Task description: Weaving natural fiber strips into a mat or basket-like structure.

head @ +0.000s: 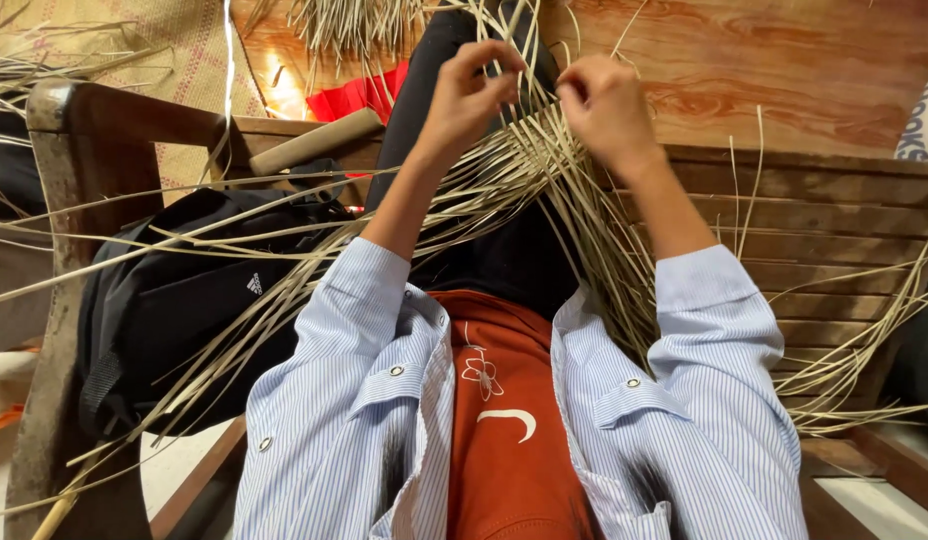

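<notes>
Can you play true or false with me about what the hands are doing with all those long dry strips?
1. Both hands pinch thin straw-coloured strips. True: the left hand and the right hand each grip strips at the woven part.
2. A black bag lies on the wooden bench beside the person. True.
3. The person wears a plain green shirt. False: it is a blue-and-white striped shirt over an orange top.
4. The right hand holds scissors. False: it holds only strips.
5. The two hands are far apart. False: they are close together over the weave.
</notes>
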